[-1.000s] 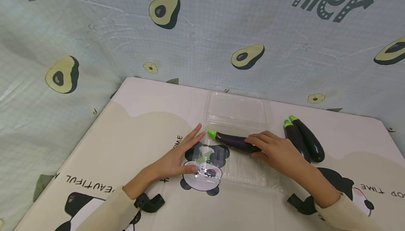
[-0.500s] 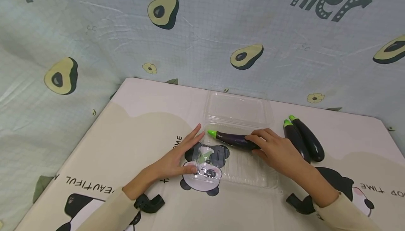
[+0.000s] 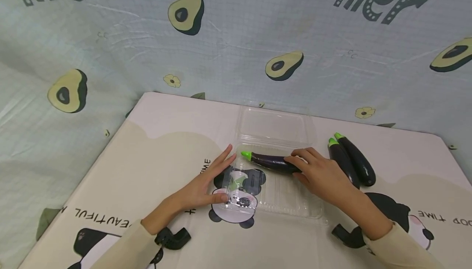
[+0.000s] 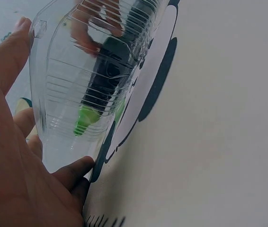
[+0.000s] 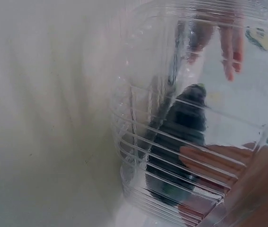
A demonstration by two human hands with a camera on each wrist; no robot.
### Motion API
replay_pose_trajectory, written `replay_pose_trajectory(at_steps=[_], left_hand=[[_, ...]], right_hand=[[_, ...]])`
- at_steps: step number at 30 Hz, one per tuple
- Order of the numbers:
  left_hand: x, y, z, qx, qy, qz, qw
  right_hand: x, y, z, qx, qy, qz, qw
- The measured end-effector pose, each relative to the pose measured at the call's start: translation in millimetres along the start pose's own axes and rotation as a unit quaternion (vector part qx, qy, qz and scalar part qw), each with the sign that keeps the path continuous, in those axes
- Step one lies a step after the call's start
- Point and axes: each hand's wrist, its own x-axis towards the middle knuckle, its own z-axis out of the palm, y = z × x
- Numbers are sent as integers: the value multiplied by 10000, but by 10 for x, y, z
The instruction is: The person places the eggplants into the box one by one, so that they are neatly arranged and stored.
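Note:
A dark purple eggplant with a bright green stem end lies in the base of a clear plastic clamshell container. My right hand holds its thick end, fingers on the far side and thumb nearer me. Spread along the container's left side, my left hand touches the rim with fairly straight fingers. Through the ribbed wall in the left wrist view, the green stem end points toward the left palm. The right wrist view shows the eggplant and right fingers through clear plastic.
The container's lid lies folded open toward the back curtain. Two more eggplants, one nearer and one farther right, rest side by side on the table to the right. Printed pandas and lettering mark the tablecloth.
The right fingers have shifted slightly on the eggplant's thick end. The eggplant stays in the container and the left hand keeps its place; the head view drifts slightly.

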Motion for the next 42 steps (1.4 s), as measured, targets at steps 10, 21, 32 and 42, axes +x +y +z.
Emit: replay_pose_trajectory(at_steps=[10,21,32,42], left_hand=[[15,-4,-6,39,-9,48,10000],[-16,-30,5,136,123,153,9997],[-15,-41,14,120,121,33,9998],[6,-49,11,186,144,174,9996]], right_hand=[[-39,-7,-155,127,469,131,9987],[-237,123,-339,465,1401,964,9843],[-558,316,-216,670,1709,2204,9580],[-729,404,-51,546,1900,2694,9425]])
